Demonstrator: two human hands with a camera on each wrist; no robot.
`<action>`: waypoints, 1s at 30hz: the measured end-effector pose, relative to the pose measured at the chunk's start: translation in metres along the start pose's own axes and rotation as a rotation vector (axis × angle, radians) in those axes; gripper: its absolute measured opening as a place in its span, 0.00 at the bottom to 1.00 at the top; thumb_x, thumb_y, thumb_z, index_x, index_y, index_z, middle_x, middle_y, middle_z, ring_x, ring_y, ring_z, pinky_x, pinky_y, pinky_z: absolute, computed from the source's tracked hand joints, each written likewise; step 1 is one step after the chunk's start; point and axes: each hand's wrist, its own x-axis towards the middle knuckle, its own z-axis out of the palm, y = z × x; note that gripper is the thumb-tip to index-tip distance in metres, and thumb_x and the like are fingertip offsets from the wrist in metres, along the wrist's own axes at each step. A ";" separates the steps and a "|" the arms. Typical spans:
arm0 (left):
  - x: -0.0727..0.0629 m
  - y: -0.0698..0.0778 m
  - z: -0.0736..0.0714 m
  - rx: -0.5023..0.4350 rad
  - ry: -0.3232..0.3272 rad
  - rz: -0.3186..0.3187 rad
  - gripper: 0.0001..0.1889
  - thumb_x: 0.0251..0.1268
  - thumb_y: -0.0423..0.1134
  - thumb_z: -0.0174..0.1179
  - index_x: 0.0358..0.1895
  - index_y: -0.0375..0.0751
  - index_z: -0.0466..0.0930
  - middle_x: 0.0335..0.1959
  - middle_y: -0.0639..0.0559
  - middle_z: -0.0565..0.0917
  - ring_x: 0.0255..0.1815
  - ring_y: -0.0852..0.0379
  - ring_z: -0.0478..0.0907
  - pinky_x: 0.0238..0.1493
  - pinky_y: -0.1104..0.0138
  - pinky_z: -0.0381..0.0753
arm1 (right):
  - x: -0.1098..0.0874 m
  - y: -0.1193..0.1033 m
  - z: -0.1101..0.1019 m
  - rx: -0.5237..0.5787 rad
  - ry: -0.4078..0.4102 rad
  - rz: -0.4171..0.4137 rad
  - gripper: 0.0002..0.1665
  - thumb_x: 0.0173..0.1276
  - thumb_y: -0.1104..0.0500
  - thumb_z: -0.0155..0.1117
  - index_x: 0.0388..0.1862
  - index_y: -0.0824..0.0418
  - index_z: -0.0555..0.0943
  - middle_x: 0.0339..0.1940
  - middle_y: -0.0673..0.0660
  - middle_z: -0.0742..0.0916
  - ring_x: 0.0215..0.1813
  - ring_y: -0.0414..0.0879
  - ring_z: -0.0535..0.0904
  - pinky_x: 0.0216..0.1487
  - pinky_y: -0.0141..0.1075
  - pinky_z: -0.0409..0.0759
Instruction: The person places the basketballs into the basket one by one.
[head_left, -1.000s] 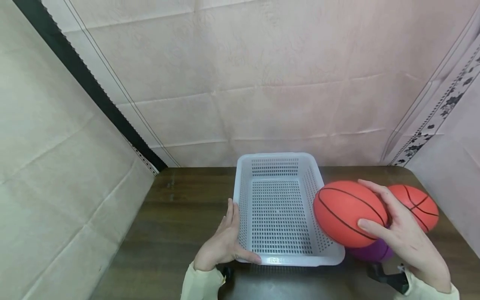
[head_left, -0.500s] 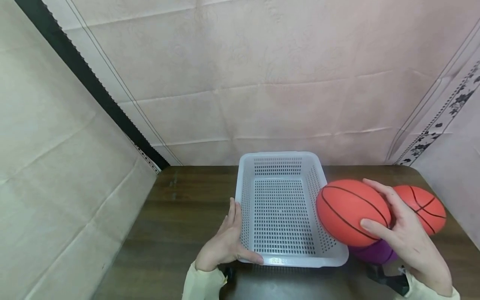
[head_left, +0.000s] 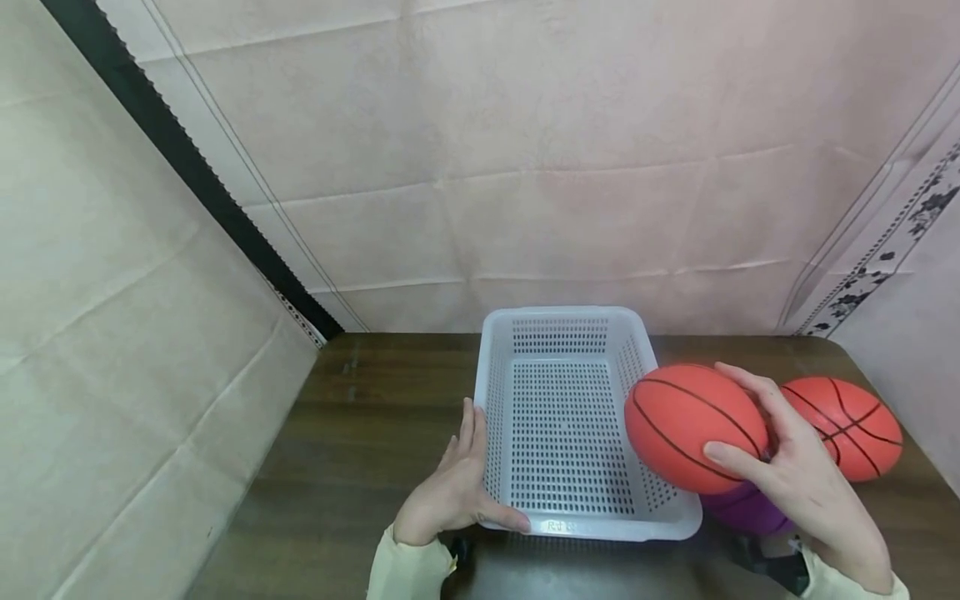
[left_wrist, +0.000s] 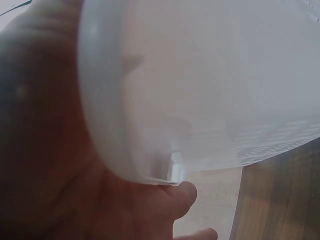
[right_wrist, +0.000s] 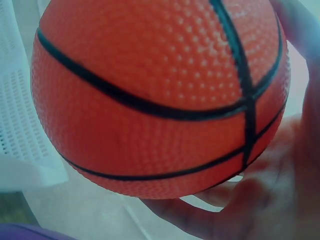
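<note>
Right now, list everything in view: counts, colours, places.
Wood-grain tabletop: 1, dark brown, below
Rectangular perforated plastic basket: 1, white, mid-tabletop
Round black-lined held ball: 1, orange, at the basket's right
Round black-lined loose ball: 1, orange, far right
Round ball: 1, purple, partly hidden below the held ball
Creased wall coverings: 3, pale, behind, left, right
Corner strips: 2, black left, floral right
Wrist gear: 2, black, partly hidden
Cloth sleeves: 2, pale, at the wrists
Left hand: 1, bare, touching the basket's near left corner
Right hand: 1, bare, gripping the held ball

Creased pale sheeting [head_left: 555, 175] hangs behind a dark wood-grained tabletop [head_left: 367, 450], a black band [head_left: 193, 167] slanting at left.
</note>
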 end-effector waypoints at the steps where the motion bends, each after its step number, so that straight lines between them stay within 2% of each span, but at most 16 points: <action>1: 0.000 0.000 0.000 0.004 0.000 0.000 0.83 0.24 0.60 0.80 0.76 0.46 0.19 0.73 0.59 0.13 0.74 0.29 0.28 0.66 0.32 0.39 | 0.001 -0.001 0.001 0.000 -0.003 -0.009 0.49 0.63 0.58 0.70 0.76 0.36 0.56 0.60 0.46 0.73 0.49 0.39 0.78 0.40 0.32 0.78; 5: 0.000 0.000 0.000 0.008 -0.001 -0.006 0.83 0.24 0.61 0.80 0.76 0.46 0.19 0.73 0.58 0.13 0.74 0.29 0.28 0.66 0.32 0.39 | 0.003 -0.004 0.006 0.003 -0.013 -0.039 0.49 0.62 0.58 0.71 0.76 0.36 0.57 0.61 0.46 0.73 0.50 0.40 0.78 0.42 0.31 0.78; 12: 0.001 -0.001 0.000 0.000 -0.010 -0.001 0.82 0.25 0.60 0.80 0.76 0.45 0.19 0.73 0.58 0.12 0.75 0.31 0.27 0.67 0.32 0.40 | 0.004 -0.005 0.013 0.006 -0.038 -0.040 0.49 0.61 0.57 0.72 0.75 0.35 0.57 0.62 0.44 0.73 0.51 0.41 0.78 0.43 0.33 0.78; 19: 0.001 -0.002 -0.001 0.012 -0.013 0.010 0.82 0.26 0.60 0.80 0.76 0.44 0.19 0.73 0.56 0.13 0.74 0.31 0.28 0.67 0.33 0.40 | 0.006 -0.005 0.019 -0.016 -0.055 -0.076 0.50 0.60 0.57 0.73 0.75 0.35 0.58 0.61 0.48 0.74 0.50 0.41 0.77 0.42 0.35 0.79; 30: 0.000 0.000 0.000 0.014 -0.014 0.000 0.82 0.26 0.60 0.81 0.76 0.44 0.19 0.73 0.56 0.13 0.74 0.28 0.29 0.66 0.32 0.40 | 0.008 -0.008 0.030 0.015 -0.090 -0.074 0.50 0.59 0.56 0.74 0.74 0.35 0.58 0.61 0.48 0.73 0.50 0.47 0.78 0.40 0.40 0.79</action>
